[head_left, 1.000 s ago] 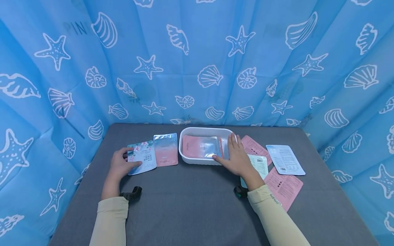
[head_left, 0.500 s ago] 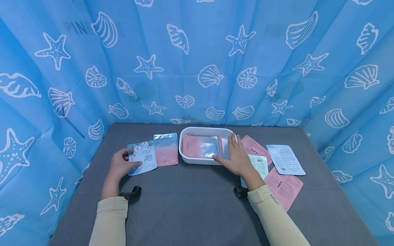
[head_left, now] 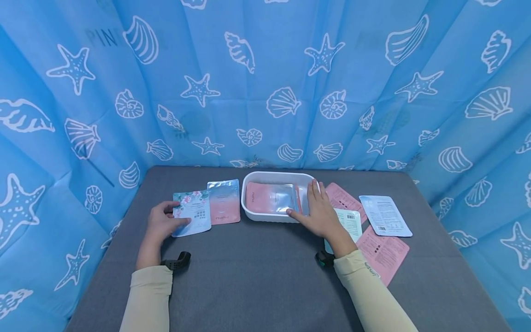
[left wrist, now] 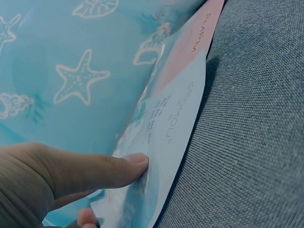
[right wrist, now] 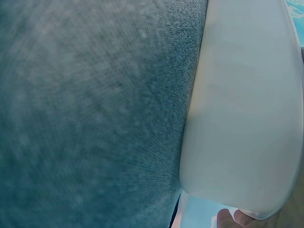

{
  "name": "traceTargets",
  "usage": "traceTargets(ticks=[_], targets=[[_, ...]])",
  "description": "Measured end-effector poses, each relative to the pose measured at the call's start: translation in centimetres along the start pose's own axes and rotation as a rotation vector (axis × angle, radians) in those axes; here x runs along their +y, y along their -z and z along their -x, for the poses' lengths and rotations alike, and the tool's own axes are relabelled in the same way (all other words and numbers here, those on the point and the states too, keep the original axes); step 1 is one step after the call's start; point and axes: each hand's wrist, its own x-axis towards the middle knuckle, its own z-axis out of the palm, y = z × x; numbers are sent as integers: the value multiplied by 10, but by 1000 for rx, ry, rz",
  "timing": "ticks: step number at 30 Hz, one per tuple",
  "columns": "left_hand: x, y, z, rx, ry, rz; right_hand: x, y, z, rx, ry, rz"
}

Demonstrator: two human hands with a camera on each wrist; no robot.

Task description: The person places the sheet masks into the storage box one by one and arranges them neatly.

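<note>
My left hand pinches the left edge of a floral, pale blue sheet mask packet, thumb on top. In the left wrist view the thumb presses on the packet's face; most of the other fingers are hidden. This packet slightly overlaps a silver-and-pink sheet mask packet. A white bin stands to the right of both and holds pink-and-silver sheet mask packets. My right hand rests on the bin's right end with its fingers extended; the thumb touches the front rim.
Right of the bin lie a pale green packet, a pink packet, another pink packet and a white-blue packet, partly overlapping. A grey cloth covers the table. A blue shell-patterned curtain rises behind.
The left hand and its floral packet have shifted only slightly, and the packet's face has tilted a little. The right hand and the bin stay where they were.
</note>
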Motion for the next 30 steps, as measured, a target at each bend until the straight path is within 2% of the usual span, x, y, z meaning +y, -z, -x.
traceTargets(ticks=[9, 17, 22, 30], targets=[[0, 2, 1, -7, -39, -28, 1, 0, 0, 0, -6, -2], [2, 1, 1, 36, -80, -14, 0, 0, 0, 4, -7, -8], [4, 1, 1, 51, -68, 29, -1, 1, 0, 6, -8, -16], [4, 1, 2, 39, -44, 30, 0, -1, 2, 11, -10, -3]])
